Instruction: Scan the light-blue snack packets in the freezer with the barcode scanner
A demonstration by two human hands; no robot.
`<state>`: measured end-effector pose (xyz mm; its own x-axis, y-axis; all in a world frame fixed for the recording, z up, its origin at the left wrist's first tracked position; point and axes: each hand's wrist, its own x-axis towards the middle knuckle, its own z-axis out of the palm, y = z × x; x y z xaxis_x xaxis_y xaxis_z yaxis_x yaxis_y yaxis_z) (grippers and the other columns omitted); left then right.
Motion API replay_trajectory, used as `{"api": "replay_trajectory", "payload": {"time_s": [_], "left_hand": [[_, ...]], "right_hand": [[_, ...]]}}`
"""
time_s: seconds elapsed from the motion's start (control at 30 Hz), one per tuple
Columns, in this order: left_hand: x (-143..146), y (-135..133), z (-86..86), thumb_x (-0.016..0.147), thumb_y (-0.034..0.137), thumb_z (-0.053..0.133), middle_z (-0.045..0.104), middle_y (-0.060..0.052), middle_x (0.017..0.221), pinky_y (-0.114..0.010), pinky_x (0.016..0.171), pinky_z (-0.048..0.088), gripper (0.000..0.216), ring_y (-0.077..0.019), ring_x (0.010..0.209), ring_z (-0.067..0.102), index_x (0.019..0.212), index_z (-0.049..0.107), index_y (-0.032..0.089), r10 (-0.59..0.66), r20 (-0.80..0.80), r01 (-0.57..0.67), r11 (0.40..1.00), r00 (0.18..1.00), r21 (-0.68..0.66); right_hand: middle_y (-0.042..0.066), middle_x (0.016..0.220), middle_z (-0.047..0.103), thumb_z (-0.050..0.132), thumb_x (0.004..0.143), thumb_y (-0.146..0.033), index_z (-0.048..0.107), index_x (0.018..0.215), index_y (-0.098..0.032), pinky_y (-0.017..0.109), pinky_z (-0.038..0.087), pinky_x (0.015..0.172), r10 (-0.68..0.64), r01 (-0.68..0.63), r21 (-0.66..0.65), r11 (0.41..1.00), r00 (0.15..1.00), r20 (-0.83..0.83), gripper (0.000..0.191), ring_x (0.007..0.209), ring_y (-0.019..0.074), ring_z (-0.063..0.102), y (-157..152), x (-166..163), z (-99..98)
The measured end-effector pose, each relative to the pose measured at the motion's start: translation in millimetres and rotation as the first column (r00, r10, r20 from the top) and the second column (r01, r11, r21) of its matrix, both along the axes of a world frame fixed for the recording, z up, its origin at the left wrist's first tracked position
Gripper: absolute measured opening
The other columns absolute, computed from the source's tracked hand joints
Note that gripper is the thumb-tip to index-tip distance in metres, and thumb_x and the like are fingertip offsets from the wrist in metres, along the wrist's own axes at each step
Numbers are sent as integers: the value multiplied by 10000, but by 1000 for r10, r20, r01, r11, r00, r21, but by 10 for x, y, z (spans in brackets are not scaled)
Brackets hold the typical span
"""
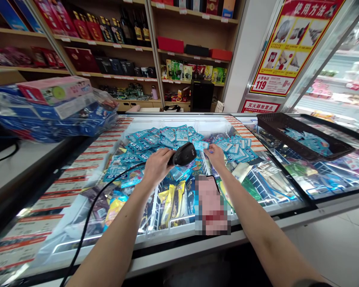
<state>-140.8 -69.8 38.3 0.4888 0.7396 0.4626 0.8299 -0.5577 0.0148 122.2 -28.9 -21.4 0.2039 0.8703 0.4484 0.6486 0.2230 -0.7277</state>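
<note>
My left hand [157, 166] is wrapped round the handle of a black corded barcode scanner [184, 154], whose head points to the right. Between the fingers of my right hand [215, 156] is the edge of a small light-blue packet [201, 145], held just in front of the scanner head. Similar blue packets [149, 139] lie in a loose heap on the freezer's glass top behind and left of the scanner. A second spread of blue packets [237, 147] lies right of my right hand. The print on the held packet is too small to read.
Under the glass, yellow ice-cream wrappers [171, 203] sit in white wire baskets. A blurred-out phone-like object [211, 203] lies near the front edge. A dark tray [326, 131] with blue packets stands right; plastic-wrapped boxes [56, 107] stand left. The scanner's cable [91, 211] trails past my left forearm.
</note>
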Motion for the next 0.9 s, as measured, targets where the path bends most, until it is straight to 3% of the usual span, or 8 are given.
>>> {"api": "replay_trajectory", "payload": {"time_s": [0.27,0.9], "left_hand": [[16,0,-15,765,285,602,616,-71,1058,-351,807,429,399,-259,1015,541,1148,528,200,-8,-30,8,1000,1000,5],[15,-8,-19,760,277,607,618,-74,1058,-352,779,432,407,-260,991,556,1153,532,205,-4,-19,4,1000,1000,19]], "right_hand": [[-8,674,629,538,788,-418,526,730,-224,263,416,618,1,-1,4,1000,1000,0,203,678,170,582,16,5,-1],[4,710,632,508,796,-447,519,743,-227,269,421,626,1,-1,-10,1000,1000,17,226,707,178,580,26,6,-19]]}}
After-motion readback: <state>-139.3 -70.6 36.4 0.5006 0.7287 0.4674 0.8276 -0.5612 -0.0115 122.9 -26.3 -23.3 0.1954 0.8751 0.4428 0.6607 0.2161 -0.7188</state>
